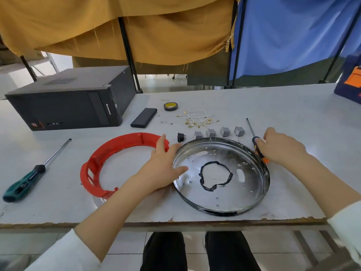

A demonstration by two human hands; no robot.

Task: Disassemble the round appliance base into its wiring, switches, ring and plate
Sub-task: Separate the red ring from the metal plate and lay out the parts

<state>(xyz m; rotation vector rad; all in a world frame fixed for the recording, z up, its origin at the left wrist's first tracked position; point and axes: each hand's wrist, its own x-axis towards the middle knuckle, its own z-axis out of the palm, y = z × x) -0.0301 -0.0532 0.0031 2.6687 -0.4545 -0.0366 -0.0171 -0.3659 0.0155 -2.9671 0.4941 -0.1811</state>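
A shiny round metal plate (252,184) with a raised rim lies in front of me, a loop of black tape (214,176) at its middle. My left hand (166,165) rests with straight fingers on the plate's left rim. The red plastic ring (101,163) lies to the left, partly under that hand. My right hand (281,147) grips the black and orange handle of a screwdriver (256,140) at the plate's far right rim. Several grey switches (224,131) and a black socket (180,137) sit in a row behind the plate. A pile of white wires with brass terminals (197,120) lies farther back.
A green-handled screwdriver (33,173) lies at the left. A black computer case (70,98) stands at the back left, with a black power bank (144,117), loose screws (164,122) and a tape roll (169,106) near it. The table's worn front edge (175,222) is close.
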